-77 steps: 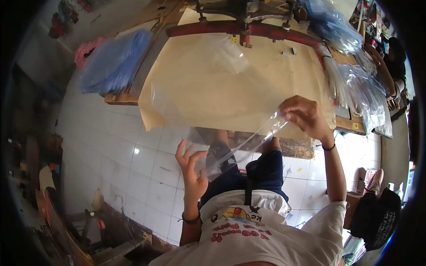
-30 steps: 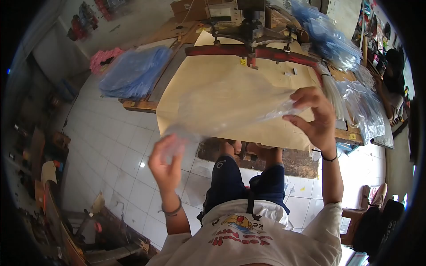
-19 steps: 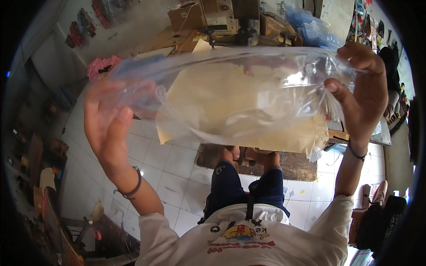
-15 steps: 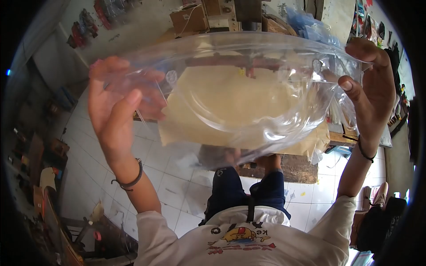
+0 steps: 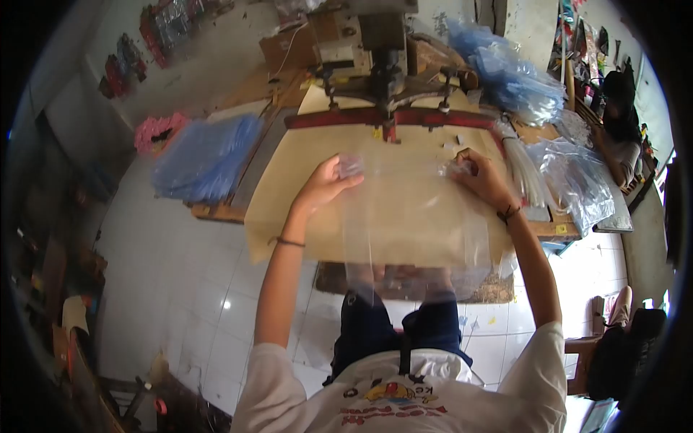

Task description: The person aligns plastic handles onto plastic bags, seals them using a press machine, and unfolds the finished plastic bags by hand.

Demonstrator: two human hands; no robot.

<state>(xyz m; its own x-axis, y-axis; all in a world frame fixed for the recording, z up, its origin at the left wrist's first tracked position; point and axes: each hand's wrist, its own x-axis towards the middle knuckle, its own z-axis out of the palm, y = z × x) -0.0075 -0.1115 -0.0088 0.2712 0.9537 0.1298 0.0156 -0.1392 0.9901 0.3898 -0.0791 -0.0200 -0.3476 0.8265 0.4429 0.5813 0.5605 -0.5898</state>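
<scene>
A clear plastic sheet or bag [image 5: 415, 209] hangs between my two hands over the brown paper [image 5: 296, 166] on the table, its lower edge hanging past the table's front. My left hand [image 5: 334, 180] pinches its upper left corner. The upper right corner is bunched in the closed fingers of my right hand [image 5: 480, 177]. Beyond both hands, the red bar [image 5: 332, 117] of a press-like machine lies across the paper's far part. Small pale pieces [image 5: 449, 146] lie on the paper near my right hand.
Bluish plastic sheets [image 5: 209, 157] are stacked at the left, beside pink material [image 5: 157, 132]. More bluish plastic [image 5: 516, 76] is heaped at the back right. Clear tubes [image 5: 525, 173] and clear bags [image 5: 570, 180] lie at the right. Another person [image 5: 619, 137] is at the far right.
Both hands have come down and closer together, away from my face. The plastic was spread wide in front of the view and now hangs lower and flatter between them. The red bar shows uncovered again.
</scene>
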